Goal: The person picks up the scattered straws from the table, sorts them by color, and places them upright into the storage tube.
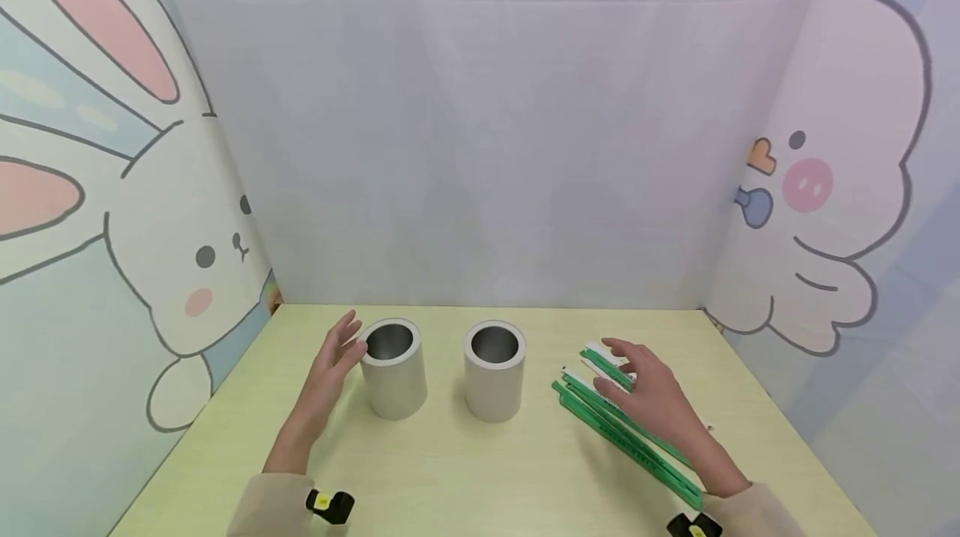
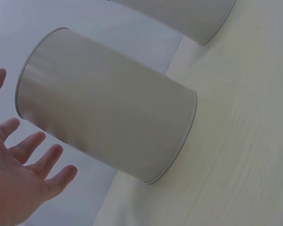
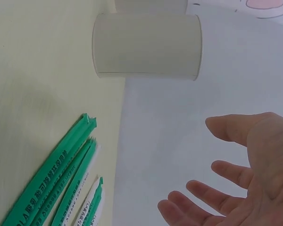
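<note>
Two white cylindrical canisters with dark hollow insides stand upright side by side on the table. Just left of the left canister (image 1: pixel 395 383) is my left hand (image 1: pixel 330 374), its fingers spread and thumb near the rim; in the left wrist view the fingers (image 2: pixel 33 150) hold nothing. The right canister (image 1: pixel 493 387) stands a short way off, untouched by either hand. My right hand (image 1: pixel 654 395) hovers over several straws in green and white paper wrappers (image 1: pixel 630 444), fingers parted and gripping nothing. In the right wrist view the wrapped straws (image 3: pixel 52 174) lie beneath the open palm.
The pale wooden table (image 1: pixel 450 479) ends at a grey-white curtain (image 1: pixel 480 145) behind. Side walls carry a cartoon rabbit (image 1: pixel 172 253) on the left and a cartoon chick (image 1: pixel 840 145) on the right. A small white scrap (image 1: pixel 710 427) lies right of the straws.
</note>
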Available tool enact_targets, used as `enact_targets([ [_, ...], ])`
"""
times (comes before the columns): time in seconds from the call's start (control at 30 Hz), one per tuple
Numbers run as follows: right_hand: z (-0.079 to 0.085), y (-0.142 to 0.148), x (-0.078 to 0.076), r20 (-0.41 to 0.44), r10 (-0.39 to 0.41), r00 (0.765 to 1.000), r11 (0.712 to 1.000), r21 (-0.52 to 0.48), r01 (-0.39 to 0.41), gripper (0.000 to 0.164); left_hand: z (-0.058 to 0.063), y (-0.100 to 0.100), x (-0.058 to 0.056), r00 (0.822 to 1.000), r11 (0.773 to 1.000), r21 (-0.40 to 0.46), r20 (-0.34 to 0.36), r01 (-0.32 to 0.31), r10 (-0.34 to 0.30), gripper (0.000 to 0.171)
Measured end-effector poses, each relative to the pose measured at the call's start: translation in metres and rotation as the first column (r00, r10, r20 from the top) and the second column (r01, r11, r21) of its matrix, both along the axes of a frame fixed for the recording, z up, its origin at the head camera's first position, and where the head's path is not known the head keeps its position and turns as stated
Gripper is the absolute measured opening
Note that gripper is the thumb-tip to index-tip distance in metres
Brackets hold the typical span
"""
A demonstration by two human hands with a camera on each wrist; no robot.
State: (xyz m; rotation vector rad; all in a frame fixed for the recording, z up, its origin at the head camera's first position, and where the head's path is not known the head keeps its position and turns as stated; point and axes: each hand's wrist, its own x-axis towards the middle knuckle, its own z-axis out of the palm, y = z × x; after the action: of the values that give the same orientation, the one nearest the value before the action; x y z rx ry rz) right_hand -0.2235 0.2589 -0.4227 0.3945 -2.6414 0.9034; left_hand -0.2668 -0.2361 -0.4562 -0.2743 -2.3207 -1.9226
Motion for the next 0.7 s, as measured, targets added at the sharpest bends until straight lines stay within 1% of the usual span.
enact_targets([
  [0.13, -0.007, -0.002, 0.001, 0.002, -0.005, 1.000, 1.000, -0.002, 0.005, 0.059, -0.006, 0.004, -0.001, 1.000, 0.999, 0.034, -0.001, -0.004, 0.004, 0.069],
  [0.33, -0.022, -0.004, 0.000, 0.013, -0.004, 1.000, 1.000, 0.020, 0.004, 0.055, -0.012, 0.009, -0.003, 1.000, 0.998, 0.068, 0.001, -0.008, 0.008, 0.067],
  [0.6, -0.035, -0.007, 0.001, 0.116, -0.011, 0.993, 0.998, 0.056, 0.004, 0.038, -0.021, 0.011, -0.002, 1.000, 0.996, 0.085, 0.018, 0.004, -0.006, 0.063],
  [0.7, -0.040, -0.008, 0.000, 0.125, -0.011, 0.992, 0.998, 0.069, 0.002, 0.034, -0.022, 0.011, -0.001, 1.000, 0.996, 0.084, 0.022, 0.001, -0.003, 0.062],
])
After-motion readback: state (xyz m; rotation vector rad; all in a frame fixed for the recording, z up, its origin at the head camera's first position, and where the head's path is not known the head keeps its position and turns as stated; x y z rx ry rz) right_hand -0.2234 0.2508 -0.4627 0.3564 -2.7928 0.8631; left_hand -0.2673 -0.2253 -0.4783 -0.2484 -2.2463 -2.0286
